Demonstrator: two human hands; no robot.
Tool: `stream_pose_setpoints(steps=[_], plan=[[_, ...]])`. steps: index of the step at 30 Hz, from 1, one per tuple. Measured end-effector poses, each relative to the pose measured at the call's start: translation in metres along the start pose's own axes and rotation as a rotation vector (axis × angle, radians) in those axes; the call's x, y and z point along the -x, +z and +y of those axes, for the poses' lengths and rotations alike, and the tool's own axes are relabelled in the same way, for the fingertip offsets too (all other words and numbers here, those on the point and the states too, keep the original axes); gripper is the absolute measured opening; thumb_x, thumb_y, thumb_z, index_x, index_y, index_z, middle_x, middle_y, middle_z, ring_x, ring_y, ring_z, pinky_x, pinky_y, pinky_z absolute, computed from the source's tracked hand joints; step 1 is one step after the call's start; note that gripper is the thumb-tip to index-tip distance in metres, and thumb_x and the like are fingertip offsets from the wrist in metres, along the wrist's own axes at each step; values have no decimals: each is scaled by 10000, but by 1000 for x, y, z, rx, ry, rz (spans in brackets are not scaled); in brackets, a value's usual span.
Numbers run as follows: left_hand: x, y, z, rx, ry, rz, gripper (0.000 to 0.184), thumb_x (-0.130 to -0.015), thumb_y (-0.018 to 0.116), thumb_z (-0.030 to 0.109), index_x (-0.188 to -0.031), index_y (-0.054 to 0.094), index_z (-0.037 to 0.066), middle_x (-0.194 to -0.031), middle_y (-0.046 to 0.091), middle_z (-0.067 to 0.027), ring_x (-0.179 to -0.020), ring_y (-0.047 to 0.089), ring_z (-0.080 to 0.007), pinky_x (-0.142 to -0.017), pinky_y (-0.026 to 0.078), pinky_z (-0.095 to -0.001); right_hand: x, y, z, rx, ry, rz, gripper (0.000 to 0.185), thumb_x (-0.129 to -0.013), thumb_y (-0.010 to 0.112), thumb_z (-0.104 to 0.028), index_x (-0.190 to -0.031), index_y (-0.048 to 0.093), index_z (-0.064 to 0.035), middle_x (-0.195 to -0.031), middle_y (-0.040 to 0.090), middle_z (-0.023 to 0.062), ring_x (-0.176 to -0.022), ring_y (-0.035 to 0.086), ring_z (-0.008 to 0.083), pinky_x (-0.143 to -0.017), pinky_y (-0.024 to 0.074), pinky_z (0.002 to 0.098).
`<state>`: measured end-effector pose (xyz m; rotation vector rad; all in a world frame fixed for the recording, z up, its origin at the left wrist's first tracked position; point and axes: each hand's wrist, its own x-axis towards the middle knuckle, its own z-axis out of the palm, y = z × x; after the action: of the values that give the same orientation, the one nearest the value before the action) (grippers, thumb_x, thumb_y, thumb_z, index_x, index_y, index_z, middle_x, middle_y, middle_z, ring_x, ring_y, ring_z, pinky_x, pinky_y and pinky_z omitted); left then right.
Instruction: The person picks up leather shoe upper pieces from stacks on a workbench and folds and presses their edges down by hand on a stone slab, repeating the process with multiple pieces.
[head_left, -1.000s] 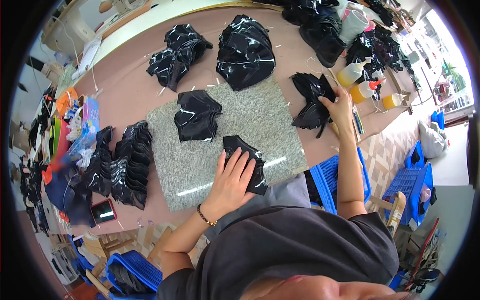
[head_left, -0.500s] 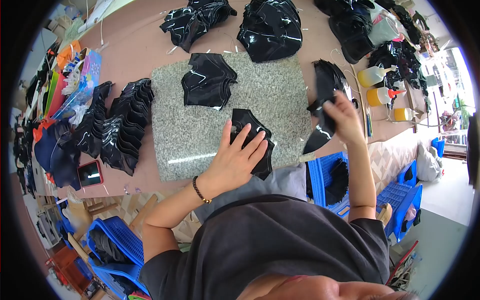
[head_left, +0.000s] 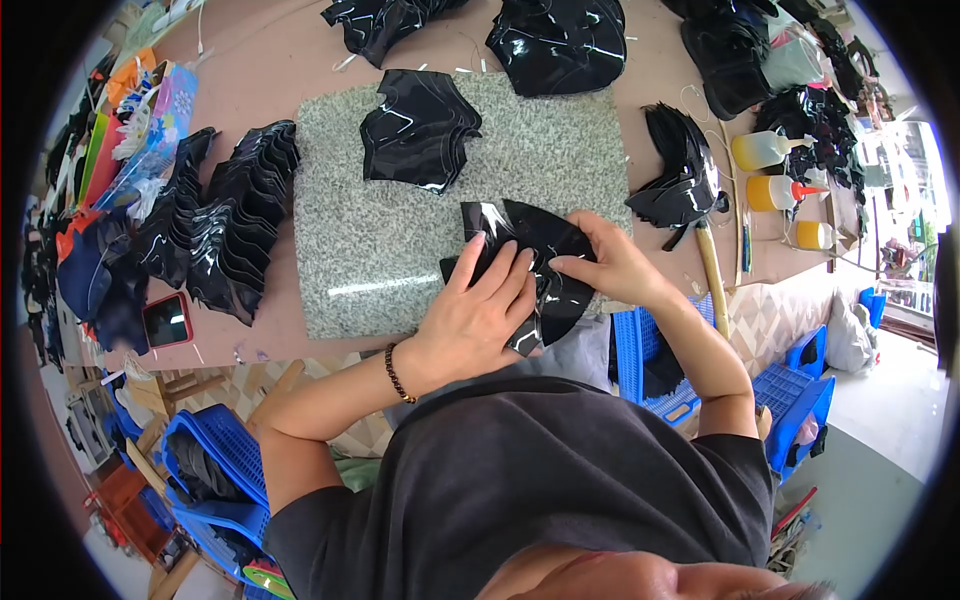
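- The left hand (head_left: 470, 325) lies palm down with its fingers spread across the glossy black piece (head_left: 484, 217); whether its thumb grips from below, I cannot tell.
- The right hand (head_left: 615, 265) grasps the outer edge of the curved black piece (head_left: 552, 238) between thumb and fingers.
- Both pieces are at the near right part of the speckled slab (head_left: 365, 250), close to the person's body; the curved one overlaps the other beside the left fingers.
- Farther back on the slab lies another set of black pieces (head_left: 420, 130), untouched.
- The slab rests on the brown desk (head_left: 255, 65).
- Just beyond the slab's right edge is a fanned stack of curved pieces (head_left: 682, 175), with a wooden stick (head_left: 710, 270) near it.
- Right of that stack stand or lie a pale bottle (head_left: 758, 151), a red-tipped bottle (head_left: 772, 192) and a small yellow container (head_left: 813, 235).
- Left of the slab, overlapping black pieces run in rows (head_left: 245, 225), with a phone (head_left: 168, 321) near them.
- A large black pile (head_left: 560, 45) sits at the slab's far edge.
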<state>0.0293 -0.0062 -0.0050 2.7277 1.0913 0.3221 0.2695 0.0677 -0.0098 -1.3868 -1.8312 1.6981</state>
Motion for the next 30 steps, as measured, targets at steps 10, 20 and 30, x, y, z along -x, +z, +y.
stream_pose_setpoints(steps=[10,20,30], plan=[[4,4,-3,208,-26,85,962,-795,583,763,-1257,601,-81,-1393,530,-258,-1366,455,-393,-1176,217,-614,-7,5,-5,95,-20,16,337,-874,767,-28,-1155,590,32,-942,657,35,-872,596,69,-769,515,257],[5,10,-2,186,-48,99,840,-892,532,679,-1266,603,-70,-1397,534,-246,-1370,454,-394,-1167,211,-633,-6,7,-6,134,-74,42,294,-874,754,-28,-1119,599,26,-904,663,32,-838,594,69,-729,508,260],[1,9,4,177,-88,134,778,-890,578,600,-1285,600,-69,-1341,569,-247,-1342,470,-379,-1183,224,-589,-4,8,-14,198,-71,65,287,-870,747,-51,-1111,608,22,-907,684,99,-850,642,133,-732,523,307]])
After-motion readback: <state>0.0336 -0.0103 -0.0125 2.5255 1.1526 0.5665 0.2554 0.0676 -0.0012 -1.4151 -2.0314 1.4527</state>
